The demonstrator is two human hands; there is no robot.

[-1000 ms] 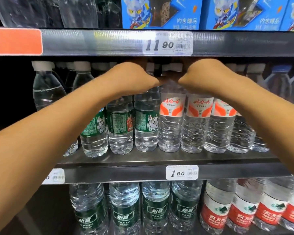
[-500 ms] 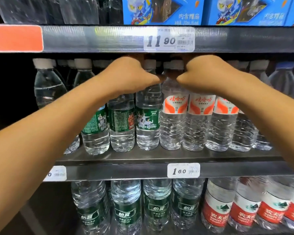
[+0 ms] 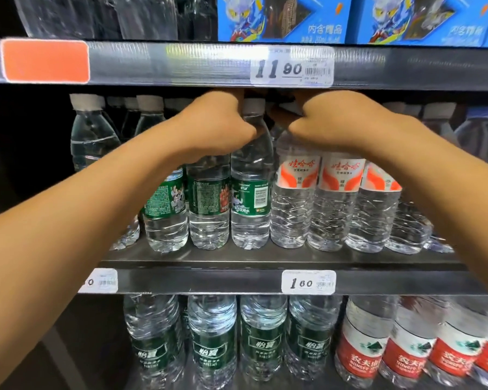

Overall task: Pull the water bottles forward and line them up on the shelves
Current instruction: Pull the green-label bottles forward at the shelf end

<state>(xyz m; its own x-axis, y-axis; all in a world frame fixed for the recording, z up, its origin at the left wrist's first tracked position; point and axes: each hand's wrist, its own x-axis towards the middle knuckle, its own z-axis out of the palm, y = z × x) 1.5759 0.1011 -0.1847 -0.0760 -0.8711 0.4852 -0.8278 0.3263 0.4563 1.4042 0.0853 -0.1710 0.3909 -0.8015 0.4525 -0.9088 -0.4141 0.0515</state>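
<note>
On the middle shelf [image 3: 237, 280] stand clear water bottles in a front row. The green-labelled bottles [image 3: 209, 198] are on the left and the orange-and-white-labelled bottles [image 3: 296, 198] on the right. My left hand [image 3: 217, 125] reaches over the necks of the green-labelled bottles, its fingers curled behind their caps and its thumb against one neck. My right hand [image 3: 338, 122] hooks over the tops of the orange-labelled bottles in the same way. The fingertips of both hands are hidden behind the bottles, under the upper shelf.
Two more bottles [image 3: 90, 136] stand further back at the left, beside a dark gap. The upper shelf edge [image 3: 181, 63] hangs close above my hands and carries blue boxes [image 3: 282, 18]. On the shelf below are green-labelled bottles [image 3: 214, 350] and red-labelled bottles [image 3: 358, 358].
Both hands have stayed on the bottle tops. The rightmost green-labelled bottle has turned, and its barcode now faces out. The front row sits slightly nearer the shelf edge.
</note>
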